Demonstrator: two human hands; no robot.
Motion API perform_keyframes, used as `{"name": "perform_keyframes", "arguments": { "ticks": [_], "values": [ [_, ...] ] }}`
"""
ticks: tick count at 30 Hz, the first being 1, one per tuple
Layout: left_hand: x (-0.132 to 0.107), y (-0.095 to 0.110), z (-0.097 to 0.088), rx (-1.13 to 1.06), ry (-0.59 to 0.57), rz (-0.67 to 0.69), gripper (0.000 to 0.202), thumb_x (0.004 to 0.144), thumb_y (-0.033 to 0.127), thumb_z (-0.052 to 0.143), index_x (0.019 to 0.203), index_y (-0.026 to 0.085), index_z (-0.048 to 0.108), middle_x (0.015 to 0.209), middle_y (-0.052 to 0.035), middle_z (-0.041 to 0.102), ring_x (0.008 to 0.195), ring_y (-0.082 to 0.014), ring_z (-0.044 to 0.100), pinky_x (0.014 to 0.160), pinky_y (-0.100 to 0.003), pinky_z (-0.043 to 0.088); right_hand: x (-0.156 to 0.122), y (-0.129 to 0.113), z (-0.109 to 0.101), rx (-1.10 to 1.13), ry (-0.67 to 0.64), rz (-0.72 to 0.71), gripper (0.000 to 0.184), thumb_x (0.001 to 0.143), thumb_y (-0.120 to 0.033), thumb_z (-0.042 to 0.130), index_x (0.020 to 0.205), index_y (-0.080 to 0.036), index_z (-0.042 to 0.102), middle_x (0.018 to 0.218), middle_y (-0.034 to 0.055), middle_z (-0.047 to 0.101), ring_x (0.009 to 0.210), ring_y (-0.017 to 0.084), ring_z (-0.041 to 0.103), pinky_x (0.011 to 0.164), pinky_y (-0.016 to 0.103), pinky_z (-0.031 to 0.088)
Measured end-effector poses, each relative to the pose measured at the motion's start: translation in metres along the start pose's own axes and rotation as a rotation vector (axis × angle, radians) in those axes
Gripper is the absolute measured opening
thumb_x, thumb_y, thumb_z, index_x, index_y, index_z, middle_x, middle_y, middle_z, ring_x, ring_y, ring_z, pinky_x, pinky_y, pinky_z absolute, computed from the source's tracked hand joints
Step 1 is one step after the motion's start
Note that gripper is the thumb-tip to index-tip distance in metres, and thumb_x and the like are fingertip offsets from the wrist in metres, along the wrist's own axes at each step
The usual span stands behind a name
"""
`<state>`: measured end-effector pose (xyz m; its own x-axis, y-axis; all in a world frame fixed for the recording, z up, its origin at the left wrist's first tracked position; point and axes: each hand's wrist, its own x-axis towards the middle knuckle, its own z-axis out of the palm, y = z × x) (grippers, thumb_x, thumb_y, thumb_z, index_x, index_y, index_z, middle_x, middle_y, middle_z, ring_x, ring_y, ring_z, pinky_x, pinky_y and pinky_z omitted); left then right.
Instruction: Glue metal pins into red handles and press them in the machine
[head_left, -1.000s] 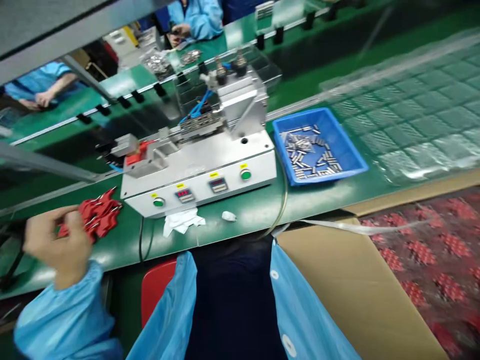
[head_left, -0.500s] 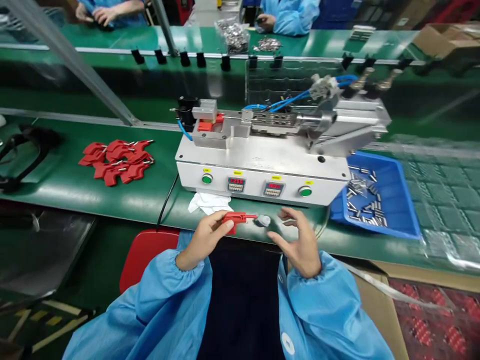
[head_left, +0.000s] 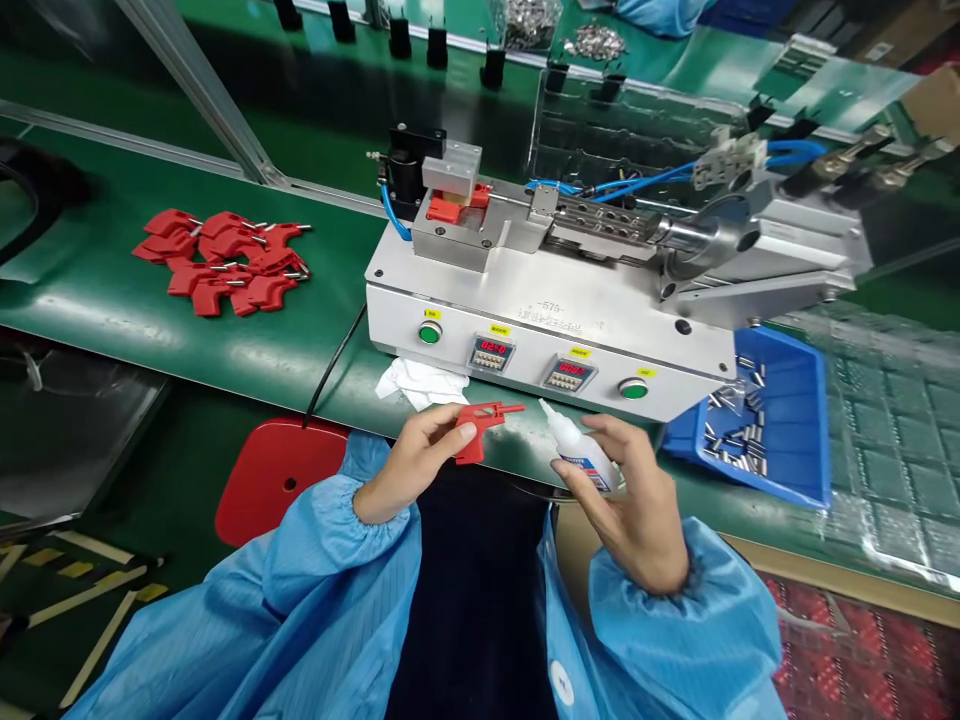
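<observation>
My left hand [head_left: 418, 452] pinches a small red plastic part [head_left: 480, 423] with a thin stem pointing right. My right hand [head_left: 628, 490] is wrapped round a small white glue bottle [head_left: 579, 454], its nozzle aimed up and left, a short gap from the red part's stem. Both hands hover at the near edge of the green bench, in front of a white press machine [head_left: 555, 320] with two green buttons and two red digital displays. Another red part [head_left: 448, 207] sits in the machine's fixture.
A pile of red parts with metal pins [head_left: 223, 262] lies left on the green bench. A blue tray [head_left: 780, 420] of small metal pins stands right of the machine. White cloth [head_left: 416, 382] lies under the machine's front. A red stool [head_left: 274, 478] is below.
My right hand, open half a second ago, has closed on the glue bottle and lifted it. One second ago my left hand was at the red pile; it now holds one part centrally.
</observation>
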<state>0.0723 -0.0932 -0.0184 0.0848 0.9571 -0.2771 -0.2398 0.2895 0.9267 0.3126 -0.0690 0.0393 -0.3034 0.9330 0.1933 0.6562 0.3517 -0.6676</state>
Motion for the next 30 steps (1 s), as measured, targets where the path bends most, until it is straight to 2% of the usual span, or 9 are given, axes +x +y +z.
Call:
{"name": "perform_keyframes", "arguments": {
  "ticks": [5,9,14,20,30],
  "values": [
    [-0.003,0.004,0.006,0.042,0.012,0.010,0.043,0.093,0.054,0.071,0.106,0.015,0.079,0.096,-0.0076,0.072,0.096,-0.0213,0.064,0.082,-0.027,0.051,0.003,-0.009,-0.008,-0.090,0.041,-0.079,0.022,0.099,-0.042,0.065,0.110,-0.022,0.067,0.094,0.0066,0.073,0.075,0.017,0.069,0.071,0.027,0.057],
    [-0.004,0.007,0.006,0.051,0.010,0.018,0.038,0.093,0.051,0.072,0.102,0.014,0.079,0.094,-0.0073,0.070,0.094,-0.0203,0.062,0.078,-0.025,0.049,0.004,-0.014,-0.010,-0.051,0.052,-0.092,0.017,0.096,-0.033,0.070,0.107,-0.020,0.068,0.091,0.0045,0.074,0.069,0.014,0.067,0.068,0.024,0.056],
    [-0.004,0.008,0.006,0.053,-0.001,0.046,0.034,0.093,0.046,0.072,0.101,0.014,0.079,0.096,-0.0073,0.070,0.088,-0.0179,0.060,0.075,-0.024,0.048,0.004,-0.016,-0.010,-0.033,0.037,-0.081,0.014,0.095,-0.029,0.071,0.105,-0.020,0.069,0.090,0.0035,0.074,0.067,0.013,0.067,0.071,0.024,0.057],
    [-0.004,0.007,0.007,0.065,0.001,0.063,0.032,0.094,0.039,0.071,0.113,0.015,0.079,0.096,-0.0067,0.070,0.088,-0.0173,0.061,0.076,-0.024,0.050,0.003,-0.014,-0.009,-0.051,0.022,-0.052,0.014,0.095,-0.031,0.070,0.104,-0.020,0.070,0.089,0.0037,0.074,0.066,0.013,0.067,0.071,0.024,0.058],
    [-0.004,0.008,0.007,0.061,0.006,0.049,0.029,0.093,0.039,0.072,0.109,0.015,0.080,0.095,-0.0060,0.071,0.087,-0.0165,0.062,0.076,-0.023,0.051,0.000,-0.014,-0.010,-0.040,-0.004,0.001,0.018,0.096,-0.036,0.069,0.105,-0.021,0.072,0.090,0.0054,0.075,0.069,0.015,0.069,0.074,0.026,0.060]
  ]
}}
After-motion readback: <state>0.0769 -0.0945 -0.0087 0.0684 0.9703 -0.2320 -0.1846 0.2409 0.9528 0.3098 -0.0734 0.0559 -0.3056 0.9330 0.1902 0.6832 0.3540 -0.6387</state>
